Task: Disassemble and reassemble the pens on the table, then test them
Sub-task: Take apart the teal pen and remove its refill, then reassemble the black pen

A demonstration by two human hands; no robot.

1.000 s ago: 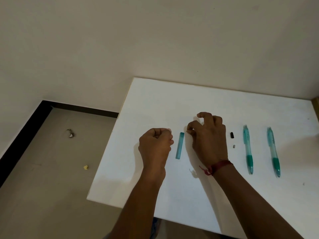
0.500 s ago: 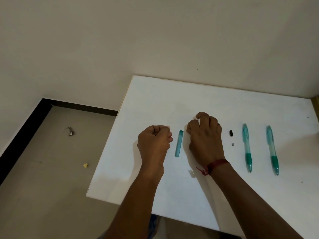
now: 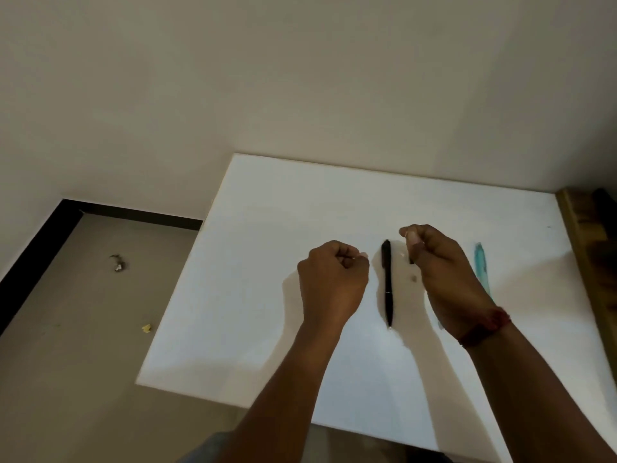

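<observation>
Head view: both hands are up over the white table [image 3: 267, 262], bare forearms reaching in from the near edge.
Left hand [image 3: 334, 282]: curled into a fist with the thumb tucked against the forefinger. Nothing shows in its grip.
Right hand [image 3: 444, 279]: fingers bent, thumb tip meeting the forefinger in a pinch, and a red thread band [image 3: 487, 327] on the wrist.
Black pen [image 3: 387, 282]: flat on the table right between the two hands, in one piece. It points toward the near edge and neither hand touches it.
Small dark piece [image 3: 411, 260]: peeking out just under the right thumb (pinched or lying on the table behind the hand, I can't tell).
Grey speck [image 3: 414, 279]: on the table just below that dark piece, beside the black pen.
Teal pen [image 3: 480, 265]: on the table to the right, blurred, its lower half hidden behind the right hand.
Table's right side: a wooden edge [image 3: 581, 245] runs along it.
Floor [image 3: 83, 362]: off to the left, with a small dark bit of debris [image 3: 117, 262] and a yellow scrap [image 3: 146, 328].
Skirting [image 3: 33, 272]: a black strip where the floor meets the pale wall.
</observation>
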